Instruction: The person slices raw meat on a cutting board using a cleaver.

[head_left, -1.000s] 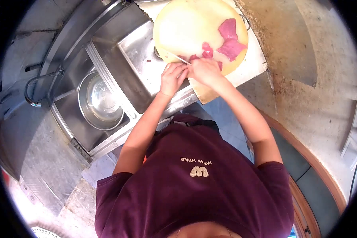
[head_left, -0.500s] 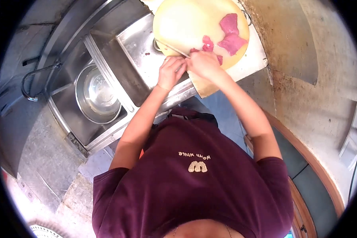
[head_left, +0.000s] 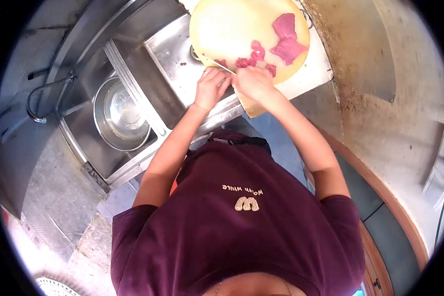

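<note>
My right hand [head_left: 253,84] is closed round the handle of a knife [head_left: 219,64], whose narrow blade points to the far left over the near edge of a round yellow cutting board [head_left: 222,29]. My left hand [head_left: 211,88] is beside it at the board's near left edge, fingers curled in; anything under them is hidden. Just beyond the blade lies a small piece of red meat [head_left: 222,62]. Several more small meat pieces [head_left: 242,62] sit near my right hand. A larger slab of meat [head_left: 287,42] lies on the board's right side.
The board rests on a pale surface [head_left: 318,66] beside a metal sink [head_left: 170,89]. In the left basin stands a round metal bowl [head_left: 125,116] with clear liquid, near a curved faucet [head_left: 32,106]. A stained wall [head_left: 362,113] rises on the right.
The small meat pieces near my right hand show more fully, and one piece now lies beyond the blade. Both hands have shifted only slightly; the knife is still in my right hand.
</note>
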Motion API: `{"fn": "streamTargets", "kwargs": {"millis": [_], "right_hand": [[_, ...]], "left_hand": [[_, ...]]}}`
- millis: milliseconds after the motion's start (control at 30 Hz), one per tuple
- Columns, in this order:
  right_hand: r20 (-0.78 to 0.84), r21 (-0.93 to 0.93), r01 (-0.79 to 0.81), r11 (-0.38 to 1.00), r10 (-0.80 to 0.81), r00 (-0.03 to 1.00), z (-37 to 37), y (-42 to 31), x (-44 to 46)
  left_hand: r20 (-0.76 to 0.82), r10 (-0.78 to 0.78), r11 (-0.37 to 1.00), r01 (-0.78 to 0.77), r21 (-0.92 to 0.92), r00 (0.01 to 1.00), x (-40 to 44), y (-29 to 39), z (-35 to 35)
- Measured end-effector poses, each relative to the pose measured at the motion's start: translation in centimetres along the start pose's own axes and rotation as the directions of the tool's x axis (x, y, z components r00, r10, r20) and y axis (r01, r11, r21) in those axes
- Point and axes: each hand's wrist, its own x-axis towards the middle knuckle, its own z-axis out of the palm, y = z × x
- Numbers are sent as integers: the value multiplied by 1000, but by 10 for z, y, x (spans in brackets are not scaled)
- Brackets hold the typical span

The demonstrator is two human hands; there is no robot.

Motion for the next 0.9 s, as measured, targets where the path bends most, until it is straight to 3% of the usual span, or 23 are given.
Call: {"fn": "streamTargets", "kwargs": {"millis": [100,300,367,467,533,567,600,667,733,767,800,833,900], "right_hand": [[-50,57,-46,997,49,998,-1,18,-20],[16,55,-100,993,99,995,1,11,-48],[-17,119,-94,988,97,995,20,8,-19],[-151,42,-15,999,21,988,2,19,-3],[-206,423,23,906,72,976,12,54,-3],[-222,591,60,804,91,971,21,72,-4],[-184,792,46,608,167,969,30,81,-7],[-120,961,28,276,323,939,14,56,-24],[96,995,-99,-10,361,928,16,57,-28],[131,990,-107,-87,347,929,20,57,-29],[169,979,-120,-166,329,929,24,53,-30],[205,961,-131,-245,307,929,27,49,-31],[223,959,-149,-240,321,920,29,44,-34]], "left_hand": [[10,11,1000,-11,-5,1000,3,3,-3],[28,-27,999,26,35,999,-8,1,-5],[31,-18,999,17,34,999,-5,0,-3],[37,-18,1000,18,-20,999,3,4,-6],[15,-111,991,112,-68,994,10,3,-2],[56,-253,955,258,-148,966,15,6,-1],[25,-311,917,307,-255,950,23,9,2],[52,-424,801,401,-445,904,36,7,14],[323,-583,386,604,-697,745,55,7,22],[479,-596,126,664,-737,644,60,7,25],[591,-538,-19,693,-721,601,66,13,24],[648,-518,-127,699,-703,558,72,18,22],[754,-458,-336,694,-637,471,80,21,21]]}}
